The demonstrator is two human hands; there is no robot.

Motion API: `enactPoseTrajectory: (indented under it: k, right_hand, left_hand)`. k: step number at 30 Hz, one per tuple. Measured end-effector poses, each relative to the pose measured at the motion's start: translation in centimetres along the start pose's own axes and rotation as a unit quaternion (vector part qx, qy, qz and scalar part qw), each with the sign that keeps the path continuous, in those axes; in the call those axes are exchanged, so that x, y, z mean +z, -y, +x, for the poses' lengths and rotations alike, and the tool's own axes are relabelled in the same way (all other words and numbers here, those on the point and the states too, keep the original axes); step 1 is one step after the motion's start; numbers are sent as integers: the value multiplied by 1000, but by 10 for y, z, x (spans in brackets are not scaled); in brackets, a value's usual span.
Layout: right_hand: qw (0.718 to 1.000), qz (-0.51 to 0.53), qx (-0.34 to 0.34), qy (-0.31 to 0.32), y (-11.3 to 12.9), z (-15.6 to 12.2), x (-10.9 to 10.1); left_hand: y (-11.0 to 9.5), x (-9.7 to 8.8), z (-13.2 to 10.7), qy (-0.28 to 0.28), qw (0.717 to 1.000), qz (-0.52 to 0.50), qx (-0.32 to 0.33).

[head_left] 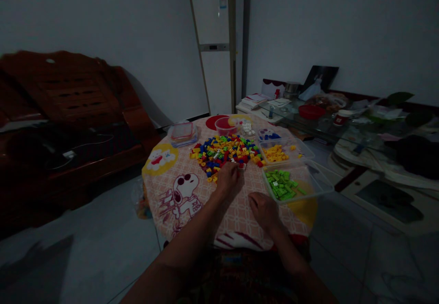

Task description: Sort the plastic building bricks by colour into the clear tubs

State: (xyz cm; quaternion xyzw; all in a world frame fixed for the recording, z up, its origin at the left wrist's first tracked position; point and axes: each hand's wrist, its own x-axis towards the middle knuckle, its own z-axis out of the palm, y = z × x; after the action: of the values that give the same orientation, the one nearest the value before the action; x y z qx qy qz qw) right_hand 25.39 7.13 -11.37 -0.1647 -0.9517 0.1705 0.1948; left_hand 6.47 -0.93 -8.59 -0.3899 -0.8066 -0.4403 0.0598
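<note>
My left hand (228,177) is at the near edge of a mixed pile of toy building bricks (226,149) in red, blue, yellow and green. Its fingers are pressed together, and what they hold, if anything, is hidden. Just right of the fingertips is a small red and white piece (242,166); I cannot tell whether they touch it. My right hand (265,209) rests curled on the patterned tablecloth (236,219), near a clear tray of green bricks (281,184). The inside of that hand does not show.
Beyond the green tray stand a clear tray with yellow bricks (275,153) and one with blue bricks (270,136). White bricks (247,129) lie near a round clear tub (224,125). Stacked containers (183,133) sit back left. A cluttered glass table (291,117) is at the right.
</note>
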Motion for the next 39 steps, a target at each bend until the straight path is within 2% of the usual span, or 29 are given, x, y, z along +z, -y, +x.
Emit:
enactPoseTrajectory:
  k: [5,10,18,23,25,28,31,35,37,39]
  right_hand:
    - [1000,7,-2,-7,-1,0,1]
    - [1000,5,-6,-3,-3,-1,1]
    - [1000,-4,0,0,0,0,0]
    - [1000,3,-2,0,0,0,-1]
    - [1000,5,-1,0,0,0,-1]
    - [1000,7,-1,2,0,0,-1]
    - [1000,9,-3,0,0,1,0]
    - [1000,7,-6,3,0,1,2]
    - [1000,5,-7,1,-1,1,3]
    - [1000,4,-8,0,-1,1,3]
  left_hand:
    - [21,-26,-5,-36,990,121,-70]
    - [32,-36,-1,-34,979,183,-86]
    - [38,-37,5,-55,986,110,-111]
    - [26,-37,8,-98,990,41,-87]
    - [20,-34,11,-99,991,12,-91]
    - [11,-25,15,-66,987,-50,-136]
    - [2,-7,21,-26,980,-110,-164]
    - [-21,27,39,35,971,-190,-141]
    - [-36,47,53,62,952,-264,-142]
    - [-48,64,64,77,930,-345,-105]
